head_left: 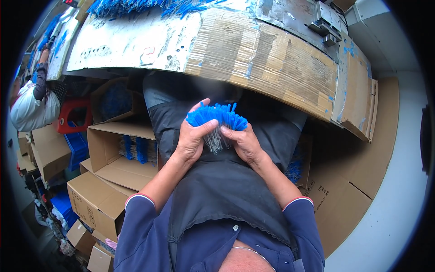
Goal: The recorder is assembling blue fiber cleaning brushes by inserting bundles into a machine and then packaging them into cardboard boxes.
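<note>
A thick bundle of thin wire-stemmed brushes with blue bristles [222, 115] sits between my two hands, above my lap. The blue ends fan out at the top, and bare silvery wire stems [215, 141] point down toward me. My left hand [189, 136] wraps the bundle's left side, its thumb lying across the front. On the other side, my right hand [245, 144] is closed round the bundle, thumb pressed in near the middle. Most fingers of both hands are hidden behind the brushes.
A worktable covered with worn cardboard [263, 56] stands in front, with a heap of blue brushes [140, 7] at its far side. An open carton [106, 147] with bundled brushes is at my left. Another person's arm [41, 75] shows at the far left.
</note>
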Demonstrator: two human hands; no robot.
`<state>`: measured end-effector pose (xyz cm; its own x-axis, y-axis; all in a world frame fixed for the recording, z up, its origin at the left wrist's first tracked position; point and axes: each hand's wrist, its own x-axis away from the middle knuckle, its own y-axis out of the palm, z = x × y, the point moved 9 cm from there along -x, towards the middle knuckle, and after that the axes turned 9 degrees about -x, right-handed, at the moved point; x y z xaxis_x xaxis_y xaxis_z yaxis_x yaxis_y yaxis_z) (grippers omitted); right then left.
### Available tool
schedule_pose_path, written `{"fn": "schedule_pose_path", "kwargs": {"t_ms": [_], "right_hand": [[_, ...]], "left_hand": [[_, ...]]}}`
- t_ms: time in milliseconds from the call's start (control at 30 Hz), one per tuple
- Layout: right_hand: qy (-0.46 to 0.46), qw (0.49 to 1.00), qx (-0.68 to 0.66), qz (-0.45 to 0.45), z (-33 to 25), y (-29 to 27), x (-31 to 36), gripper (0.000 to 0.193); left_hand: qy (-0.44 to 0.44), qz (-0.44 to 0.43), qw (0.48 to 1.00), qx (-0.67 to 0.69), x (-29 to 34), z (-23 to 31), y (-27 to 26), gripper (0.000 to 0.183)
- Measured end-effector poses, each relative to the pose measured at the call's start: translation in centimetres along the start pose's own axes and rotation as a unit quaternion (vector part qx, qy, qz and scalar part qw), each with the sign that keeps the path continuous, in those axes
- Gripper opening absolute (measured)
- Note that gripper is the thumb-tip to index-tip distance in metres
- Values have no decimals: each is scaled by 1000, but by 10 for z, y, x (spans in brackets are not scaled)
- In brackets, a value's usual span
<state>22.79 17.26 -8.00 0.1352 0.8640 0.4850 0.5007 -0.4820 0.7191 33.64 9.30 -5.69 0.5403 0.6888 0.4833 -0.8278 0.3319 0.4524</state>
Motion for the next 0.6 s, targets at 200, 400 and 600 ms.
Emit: {"fn": "schedule_pose_path", "kwargs": {"t_ms": [200,400,600], "right_hand": [[-3,1000,2,4,-1,7,2,33],[-29,997,-36,58,-8,-9,-1,27],[-31,998,-50,38,-2,-17,-4,28]], "left_hand": [[15,16,1000,-11,-1,-1,-5,66],[6,50,997,56,-3,-5,-12,59],[3,42,996,78,0,2,-5,57]]}}
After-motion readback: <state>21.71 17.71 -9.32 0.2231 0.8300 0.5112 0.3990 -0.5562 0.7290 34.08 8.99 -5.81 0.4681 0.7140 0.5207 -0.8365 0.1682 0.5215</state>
